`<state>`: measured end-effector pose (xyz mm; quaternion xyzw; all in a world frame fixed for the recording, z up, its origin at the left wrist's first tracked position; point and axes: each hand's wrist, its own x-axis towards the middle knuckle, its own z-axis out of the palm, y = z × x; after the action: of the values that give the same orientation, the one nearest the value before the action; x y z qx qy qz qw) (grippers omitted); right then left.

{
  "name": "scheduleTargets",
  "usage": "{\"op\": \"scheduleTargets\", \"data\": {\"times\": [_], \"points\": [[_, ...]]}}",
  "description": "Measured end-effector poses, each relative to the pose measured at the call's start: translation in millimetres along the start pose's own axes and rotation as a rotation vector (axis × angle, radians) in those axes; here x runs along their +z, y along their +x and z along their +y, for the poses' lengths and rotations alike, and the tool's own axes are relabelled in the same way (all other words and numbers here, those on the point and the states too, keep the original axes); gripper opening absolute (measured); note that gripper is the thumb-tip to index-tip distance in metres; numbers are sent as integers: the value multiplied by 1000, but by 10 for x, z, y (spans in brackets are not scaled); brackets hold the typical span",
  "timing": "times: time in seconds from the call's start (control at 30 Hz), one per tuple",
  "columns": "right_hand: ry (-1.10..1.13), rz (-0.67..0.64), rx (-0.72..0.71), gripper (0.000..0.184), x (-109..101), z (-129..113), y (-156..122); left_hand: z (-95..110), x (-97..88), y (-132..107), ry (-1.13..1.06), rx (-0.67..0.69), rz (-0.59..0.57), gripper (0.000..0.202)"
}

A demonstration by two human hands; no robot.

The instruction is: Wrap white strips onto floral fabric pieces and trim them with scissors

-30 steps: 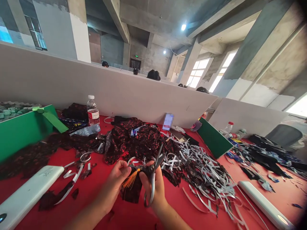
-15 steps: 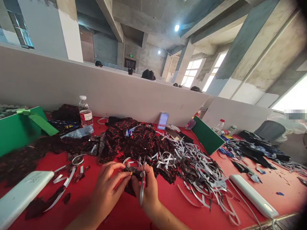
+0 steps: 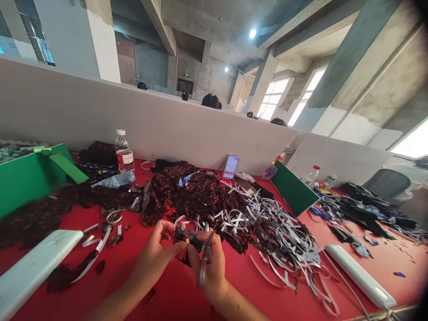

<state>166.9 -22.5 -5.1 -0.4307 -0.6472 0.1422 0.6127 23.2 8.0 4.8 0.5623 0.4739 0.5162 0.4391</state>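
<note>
My left hand [image 3: 157, 249] pinches a small piece of dark patterned fabric [image 3: 182, 231] between thumb and fingers, just above the red tabletop. A tiny yellow bit [image 3: 187, 240] shows on this piece, beside the left thumb. The fingers of my right hand [image 3: 216, 265] are closed around silvery thread snips [image 3: 203, 265], held roughly upright. My right thumb and fingertips also meet the right end of the fabric. Behind both hands lies a heap of dark fabric with a red floral print [image 3: 187, 191].
Many white strips and scraps [image 3: 284, 240] are piled on the right. White oblong devices [image 3: 36, 272] lie at both sides. Green boards [image 3: 294, 189] flank the red table [image 3: 240, 285]. A water bottle [image 3: 124, 154] and a phone [image 3: 230, 166] stand near the grey partition [image 3: 187, 129].
My left fingers have lifted and curled back, exposing more of the fabric. The snips have turned slightly in my right hand. The whole view has shifted a little.
</note>
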Motion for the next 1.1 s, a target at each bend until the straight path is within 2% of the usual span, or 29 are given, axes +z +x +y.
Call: {"op": "scheduleTargets", "data": {"times": [0.13,0.2,0.27,0.4,0.5,0.6,0.7,0.87,0.97,1.1], "points": [[42,23,-31,24,-8,-72,29,37,19,-4,-237,-96,-181,37],[38,25,-40,24,-11,-88,44,81,35,-16,-360,-155,-208,47],[17,35,-38,24,-14,-89,52,115,45,-27,-429,-221,-227,49],[5,55,-8,24,-2,-68,35,138,26,-39,-432,-293,-283,36],[72,37,85,23,20,-28,-12,149,-9,-40,-436,-327,-359,34],[130,14,161,23,35,27,-70,179,-29,-42,-458,-329,-458,33],[191,-19,211,23,39,58,-101,211,-22,-53,-496,-300,-497,32],[214,-68,256,21,-1,-4,34,204,-5,-61,-512,-373,-435,30],[237,-167,300,22,-91,-55,225,198,-28,-16,-521,-444,-314,30],[223,-288,290,28,-293,-30,476,203,-100,86,-556,-485,-141,29]]}}
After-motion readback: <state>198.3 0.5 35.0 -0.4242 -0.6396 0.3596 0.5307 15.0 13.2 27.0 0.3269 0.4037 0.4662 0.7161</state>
